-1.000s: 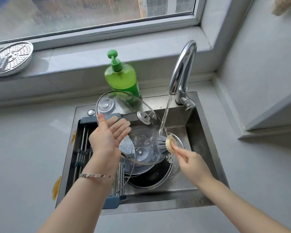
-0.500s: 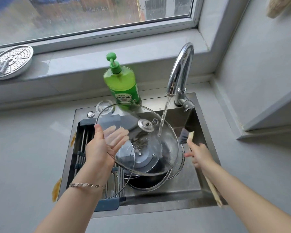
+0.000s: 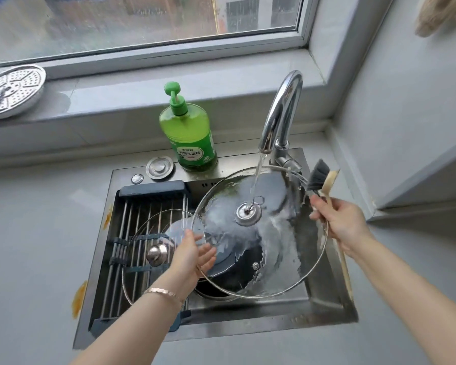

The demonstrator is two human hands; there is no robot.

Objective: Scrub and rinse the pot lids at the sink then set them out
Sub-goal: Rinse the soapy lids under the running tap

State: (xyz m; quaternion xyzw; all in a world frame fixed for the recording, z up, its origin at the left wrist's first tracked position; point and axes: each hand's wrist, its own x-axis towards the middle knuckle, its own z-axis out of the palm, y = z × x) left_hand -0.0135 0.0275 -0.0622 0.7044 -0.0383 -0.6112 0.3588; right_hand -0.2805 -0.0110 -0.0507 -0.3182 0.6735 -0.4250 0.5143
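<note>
**Over the sink [image 3: 248, 327], mid-frame: big glass lid [image 3: 269, 248] tipped flat under the stream**

Swung it flatter and rightward beneath the tap [image 3: 282, 114], water striking near the knob [image 3: 247, 213]; judged rinsing begun. Propped its left rim on the left hand [image 3: 192, 256], fingers [image 3: 208, 253] straight under the glass. Drew the brush [image 3: 317, 177] aside at right, right hand [image 3: 340, 222] curled round the handle. Could hardly make out the dark pot [image 3: 237, 270] below through wet glass.

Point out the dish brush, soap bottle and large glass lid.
dish brush [image 3: 317, 177]: head view, on the dark bristles.
soap bottle [image 3: 188, 127]: head view, green body above the label.
large glass lid [image 3: 248, 213]: head view, metal centre hub.
</note>
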